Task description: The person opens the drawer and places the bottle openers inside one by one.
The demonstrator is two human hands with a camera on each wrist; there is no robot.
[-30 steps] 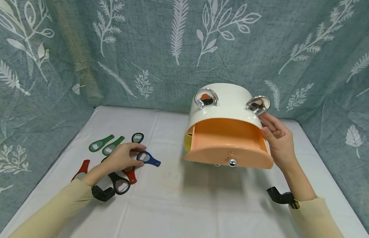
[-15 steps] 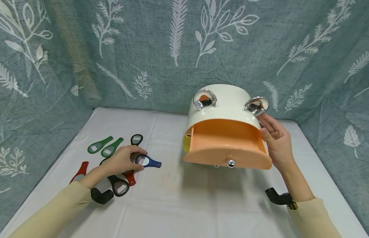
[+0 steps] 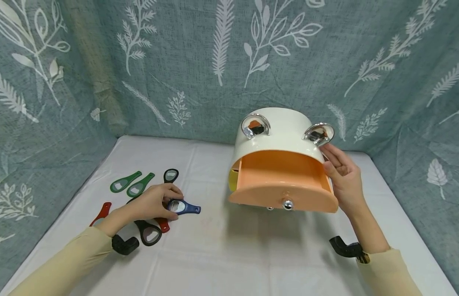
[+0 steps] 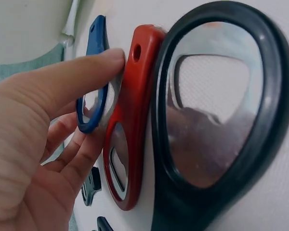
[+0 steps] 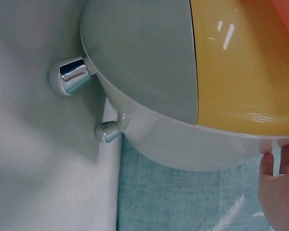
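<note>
A blue bottle opener (image 3: 190, 209) with a metal insert is pinched by its ring end between the thumb and fingers of my left hand (image 3: 153, 202). Beneath and beside that hand lie a red bottle opener (image 4: 140, 91) and a black one (image 4: 279, 91). Right of the middle stands a glossy white box (image 3: 282, 125) with chrome eye-like rings on top. Its orange drawer (image 3: 282, 191), fronted by a chrome knob (image 3: 287, 204), is pulled out, and nothing is seen inside. My right hand (image 3: 345, 181) rests its fingers and thumb against the box's right side.
Two green bottle openers (image 3: 141, 186), another red one (image 3: 102, 211) and a small black-rimmed one (image 3: 171, 176) lie on the left of the white tablecloth (image 3: 199, 255). A patterned green curtain (image 3: 199, 82) hangs behind. Chrome feet (image 5: 70, 76) support the box.
The blue opener has turned slightly in my left fingers, its handle now pointing more straight to the right. My right hand and the box have stayed in place; the camera view shifts a little.
</note>
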